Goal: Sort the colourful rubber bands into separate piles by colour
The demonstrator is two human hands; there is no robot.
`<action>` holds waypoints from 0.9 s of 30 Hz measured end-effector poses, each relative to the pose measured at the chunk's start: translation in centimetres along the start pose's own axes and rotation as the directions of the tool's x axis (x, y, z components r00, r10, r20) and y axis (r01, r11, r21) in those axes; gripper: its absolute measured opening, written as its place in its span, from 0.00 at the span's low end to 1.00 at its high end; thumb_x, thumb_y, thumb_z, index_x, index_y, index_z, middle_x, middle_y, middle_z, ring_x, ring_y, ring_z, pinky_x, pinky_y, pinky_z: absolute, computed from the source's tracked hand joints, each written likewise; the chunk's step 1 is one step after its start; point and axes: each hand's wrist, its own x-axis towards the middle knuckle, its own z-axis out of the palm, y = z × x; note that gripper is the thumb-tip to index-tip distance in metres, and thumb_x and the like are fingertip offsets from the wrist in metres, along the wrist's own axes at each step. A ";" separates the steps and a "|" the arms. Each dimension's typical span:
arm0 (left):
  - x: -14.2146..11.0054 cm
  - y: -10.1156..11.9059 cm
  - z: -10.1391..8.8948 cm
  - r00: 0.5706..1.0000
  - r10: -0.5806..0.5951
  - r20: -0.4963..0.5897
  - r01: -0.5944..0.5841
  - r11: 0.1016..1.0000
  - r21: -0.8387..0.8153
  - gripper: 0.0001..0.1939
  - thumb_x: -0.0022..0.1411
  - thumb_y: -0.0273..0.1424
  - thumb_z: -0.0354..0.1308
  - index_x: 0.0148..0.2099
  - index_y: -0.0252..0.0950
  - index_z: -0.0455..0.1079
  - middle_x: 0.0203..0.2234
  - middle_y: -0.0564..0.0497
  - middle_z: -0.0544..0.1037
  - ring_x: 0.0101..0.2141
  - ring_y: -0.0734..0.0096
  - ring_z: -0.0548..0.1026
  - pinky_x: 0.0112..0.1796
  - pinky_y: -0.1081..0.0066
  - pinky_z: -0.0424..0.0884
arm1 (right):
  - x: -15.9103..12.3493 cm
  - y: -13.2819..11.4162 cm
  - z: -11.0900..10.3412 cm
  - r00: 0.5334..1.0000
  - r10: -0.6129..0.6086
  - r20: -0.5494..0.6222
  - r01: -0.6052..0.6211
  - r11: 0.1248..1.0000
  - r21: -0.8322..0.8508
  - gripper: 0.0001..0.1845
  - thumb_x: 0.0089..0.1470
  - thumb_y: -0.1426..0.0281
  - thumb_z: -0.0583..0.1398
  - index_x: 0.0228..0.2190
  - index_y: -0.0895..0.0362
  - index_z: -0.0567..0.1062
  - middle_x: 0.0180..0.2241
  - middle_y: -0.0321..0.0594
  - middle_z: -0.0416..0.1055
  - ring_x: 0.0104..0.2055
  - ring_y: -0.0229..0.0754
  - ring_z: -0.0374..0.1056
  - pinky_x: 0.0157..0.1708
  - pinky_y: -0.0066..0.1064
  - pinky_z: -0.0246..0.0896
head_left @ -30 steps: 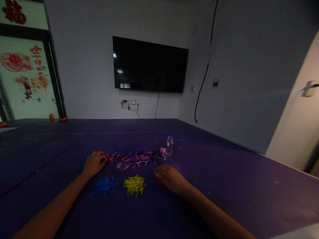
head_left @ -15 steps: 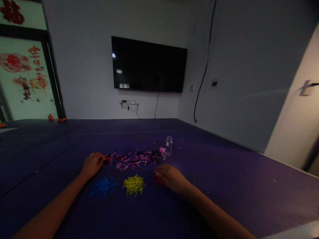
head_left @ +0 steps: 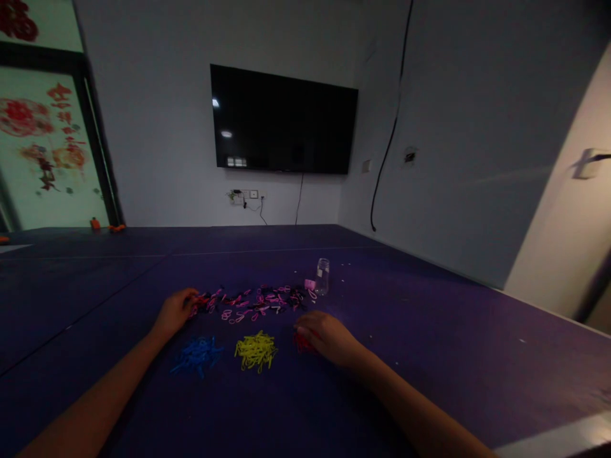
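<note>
A row of mixed pink, red and black small loops (head_left: 258, 301) lies across the dark blue table (head_left: 429, 331). Nearer me sit a blue pile (head_left: 196, 353), a yellow pile (head_left: 256, 350) and a few red loops (head_left: 301, 342). My left hand (head_left: 175, 310) rests at the left end of the mixed row, fingers curled and touching the loops there. My right hand (head_left: 328, 337) lies palm down over the red loops, fingers bent; what it holds is hidden.
A small clear bottle (head_left: 323, 276) with a pink cap (head_left: 310, 284) beside it stands at the row's right end. A black screen (head_left: 282, 121) hangs on the far wall. A glass door with red decorations (head_left: 42, 137) is at the left.
Both hands stay nearly in place; the left one has shifted slightly along the row's left end. The view has tilted a little.
</note>
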 end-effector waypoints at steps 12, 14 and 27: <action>0.5 -0.3 0.2 0.980 0.098 0.174 -0.132 0.971 0.201 0.18 0.59 0.29 0.46 0.45 0.42 0.74 0.32 0.48 0.76 0.35 0.63 0.70 0.35 0.68 0.65 | 0.0 -0.1 0.3 1.000 0.025 -0.005 -0.025 1.000 -0.012 0.22 0.64 0.62 0.44 0.37 0.56 0.75 0.40 0.44 0.74 0.45 0.42 0.67 0.46 0.33 0.59; 0.4 -0.1 0.1 0.980 0.098 0.173 -0.135 0.966 0.221 0.17 0.59 0.30 0.46 0.44 0.43 0.74 0.32 0.49 0.76 0.36 0.63 0.70 0.34 0.68 0.65 | 0.0 0.0 0.3 1.000 0.027 -0.004 -0.027 1.000 -0.004 0.22 0.64 0.61 0.44 0.37 0.56 0.75 0.39 0.44 0.74 0.44 0.42 0.67 0.46 0.33 0.59; 0.2 0.3 -0.1 0.982 0.091 0.167 -0.126 0.970 0.207 0.13 0.59 0.33 0.47 0.35 0.41 0.74 0.36 0.49 0.78 0.38 0.60 0.72 0.36 0.67 0.66 | 0.0 0.1 0.2 0.999 0.036 0.007 -0.036 0.999 0.006 0.22 0.64 0.62 0.44 0.37 0.56 0.74 0.38 0.44 0.74 0.43 0.42 0.67 0.44 0.32 0.59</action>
